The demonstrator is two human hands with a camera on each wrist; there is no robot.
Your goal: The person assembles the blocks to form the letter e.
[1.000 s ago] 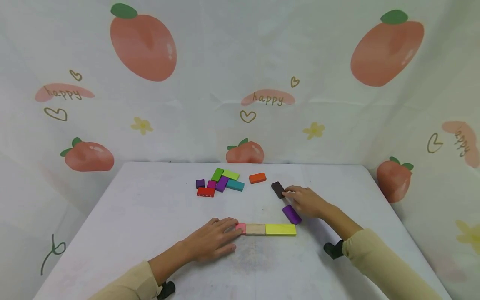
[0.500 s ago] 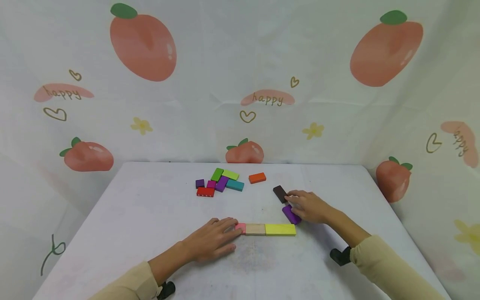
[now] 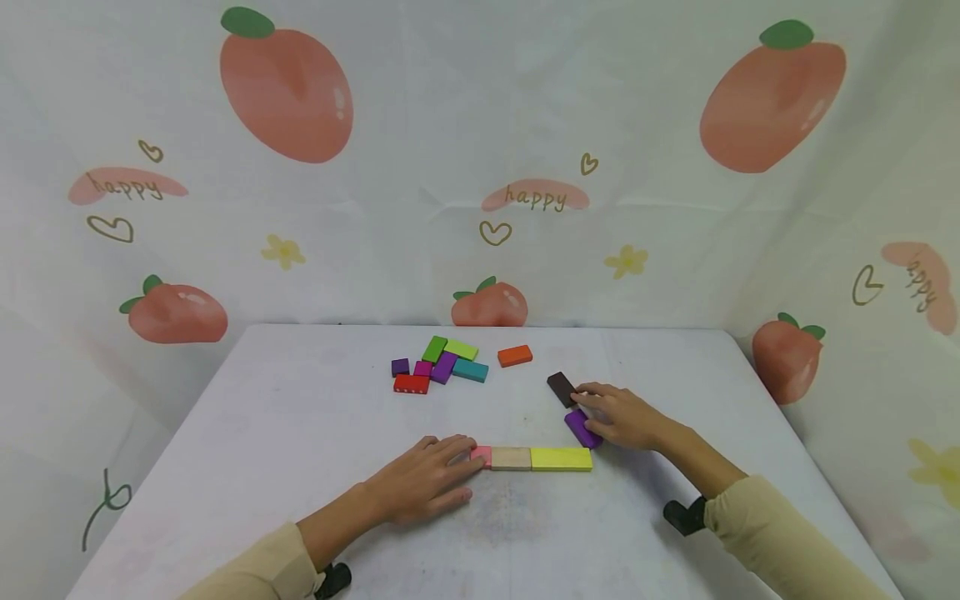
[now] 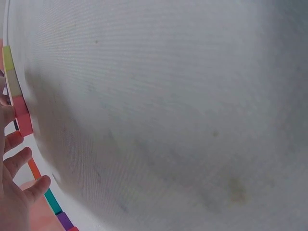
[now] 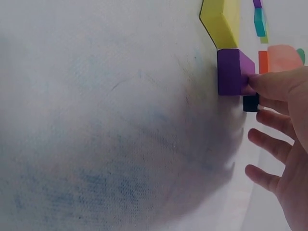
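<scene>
In the head view a straight row runs from a pink block through a plain wooden block to a yellow block. My left hand rests at the row's left end, fingertips on the pink block. Slanting up from the yellow end is a purple block, and beyond it a black block continues the slant. My right hand has its forefinger at the black block's side and its thumb on the purple block. In the right wrist view its other fingers are spread.
Toward the back lies a cluster with a red block, a teal block, a green block and several others. An orange block sits apart to its right. A printed cloth hangs behind the white table.
My right hand has drawn the black block nearer, toward the purple block, and its thumb has come down onto the purple one. My left hand has kept its place.
</scene>
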